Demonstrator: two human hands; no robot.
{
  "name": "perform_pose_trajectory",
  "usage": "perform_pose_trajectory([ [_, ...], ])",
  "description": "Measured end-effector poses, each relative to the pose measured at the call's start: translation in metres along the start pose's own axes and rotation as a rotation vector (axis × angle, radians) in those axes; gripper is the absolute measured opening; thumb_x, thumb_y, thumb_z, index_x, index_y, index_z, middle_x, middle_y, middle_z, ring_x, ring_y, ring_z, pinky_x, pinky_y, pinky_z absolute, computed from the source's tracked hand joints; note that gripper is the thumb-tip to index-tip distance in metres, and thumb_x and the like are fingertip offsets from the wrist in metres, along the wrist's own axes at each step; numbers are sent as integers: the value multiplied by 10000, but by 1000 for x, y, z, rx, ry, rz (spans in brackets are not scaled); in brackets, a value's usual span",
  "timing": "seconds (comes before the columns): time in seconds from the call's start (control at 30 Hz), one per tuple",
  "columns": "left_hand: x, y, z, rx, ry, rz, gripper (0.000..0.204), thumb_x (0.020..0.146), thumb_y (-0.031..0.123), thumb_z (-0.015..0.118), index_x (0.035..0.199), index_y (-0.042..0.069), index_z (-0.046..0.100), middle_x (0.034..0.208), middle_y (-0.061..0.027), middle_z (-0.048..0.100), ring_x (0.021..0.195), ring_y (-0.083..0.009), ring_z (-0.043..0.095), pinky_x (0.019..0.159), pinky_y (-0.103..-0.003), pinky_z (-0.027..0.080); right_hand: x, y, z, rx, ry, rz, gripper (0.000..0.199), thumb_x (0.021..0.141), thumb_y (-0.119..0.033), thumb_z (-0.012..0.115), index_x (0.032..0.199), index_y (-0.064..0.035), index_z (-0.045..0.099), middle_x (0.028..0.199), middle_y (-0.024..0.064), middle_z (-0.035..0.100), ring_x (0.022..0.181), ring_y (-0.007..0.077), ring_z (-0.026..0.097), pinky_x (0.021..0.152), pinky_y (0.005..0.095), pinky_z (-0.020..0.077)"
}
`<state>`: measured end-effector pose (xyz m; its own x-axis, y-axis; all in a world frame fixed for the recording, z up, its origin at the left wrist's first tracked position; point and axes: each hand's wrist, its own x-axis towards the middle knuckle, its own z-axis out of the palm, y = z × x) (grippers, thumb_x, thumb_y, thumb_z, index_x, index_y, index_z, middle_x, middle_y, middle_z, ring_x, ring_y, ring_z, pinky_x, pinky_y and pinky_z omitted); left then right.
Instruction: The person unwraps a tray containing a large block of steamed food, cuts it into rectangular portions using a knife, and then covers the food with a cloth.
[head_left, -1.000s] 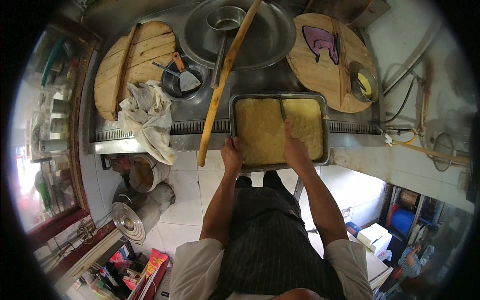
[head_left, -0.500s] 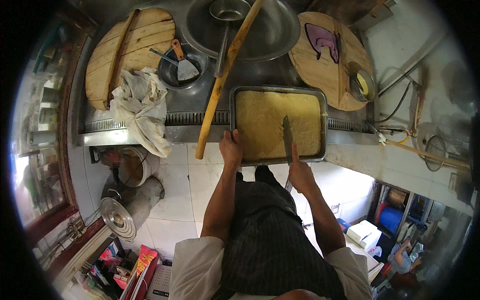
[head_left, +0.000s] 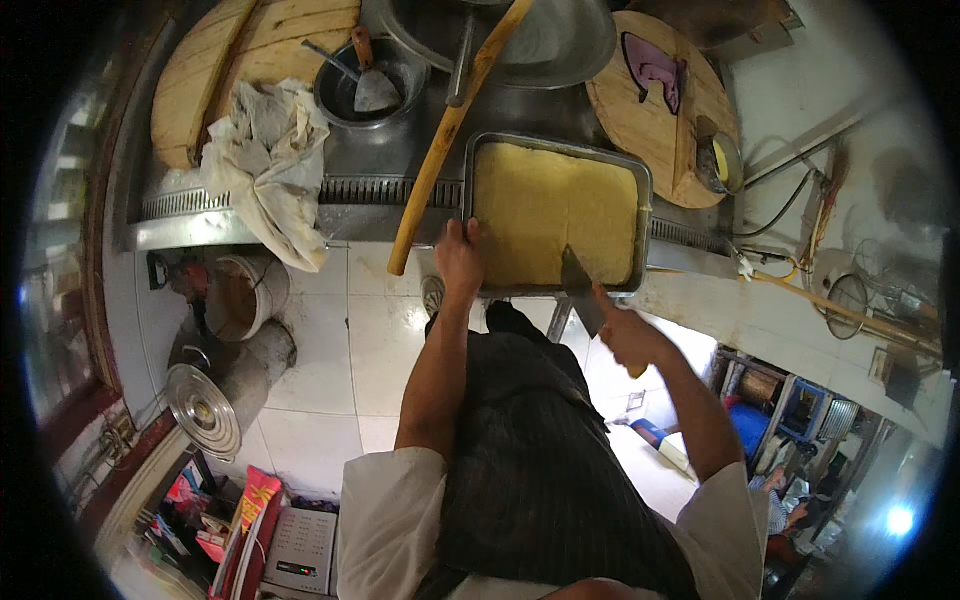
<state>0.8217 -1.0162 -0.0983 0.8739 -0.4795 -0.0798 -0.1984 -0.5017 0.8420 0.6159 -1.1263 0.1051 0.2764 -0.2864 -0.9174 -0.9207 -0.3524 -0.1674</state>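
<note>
Firmly, the right hand's [head_left: 625, 335] fingers wrap round the handle of a knife [head_left: 582, 290], its tip at the near part of a yellow slab [head_left: 555, 205]. The left hand's [head_left: 460, 262] fingers grip the near left side of the metal tray [head_left: 645, 190] holding that slab. The tray sits at the table's [head_left: 395, 160] front edge; left of it lie a wooden stick [head_left: 450, 125] and, farther off, a crumpled cloth [head_left: 268, 165] beside a bowl [head_left: 335, 98].

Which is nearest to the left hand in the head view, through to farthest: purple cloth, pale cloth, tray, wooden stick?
1. Tray, touching the left hand.
2. Wooden stick, just left of the hand.
3. Pale cloth, farther left.
4. Purple cloth, upper right, on a round board.
</note>
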Motion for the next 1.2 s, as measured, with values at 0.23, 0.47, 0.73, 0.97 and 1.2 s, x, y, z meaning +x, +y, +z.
perform_pose_trajectory([
  [0.23,1,-3,4,76,67,39,302,945,268,508,769,23,491,669,-228,559,645,-465,549,545,-545,404,30,-17,-95,-179,-377,-5,770,875,-130,497,1508,-123,58,667,64,553,534,175,507,499,333,457],
  [0.47,0,-5,8,55,20,-52,303,928,270,521,780,7,494,644,-245,546,662,-479,543,571,-558,399,16,-27,-193,-528,-664,-74,681,917,-123,468,1506,-133,126,623,35,538,493,138,503,468,308,434],
  [0.73,4,-1,9,81,4,20,329,940,308,509,808,8,479,648,-266,530,673,-498,528,578,-565,381,106,80,-229,-280,792,-454,576,949,-263,487,1465,-130,266,722,156,616,617,274,597,574,361,484],
  [0.97,2,11,7,149,-4,-49,302,943,267,526,790,12,473,615,-240,520,584,-452,531,510,-502,391,216,115,-232,-157,1048,-150,471,906,-138,536,1355,-67,412,856,176,585,774,312,580,713,460,471],
  [1.2,2,20,5,142,-37,-134,336,949,294,517,789,4,461,606,-236,542,551,-409,545,502,-450,417,215,136,-157,-129,1530,-317,277,884,-84,556,1147,-31,489,924,167,528,820,338,530,839,465,407],
])
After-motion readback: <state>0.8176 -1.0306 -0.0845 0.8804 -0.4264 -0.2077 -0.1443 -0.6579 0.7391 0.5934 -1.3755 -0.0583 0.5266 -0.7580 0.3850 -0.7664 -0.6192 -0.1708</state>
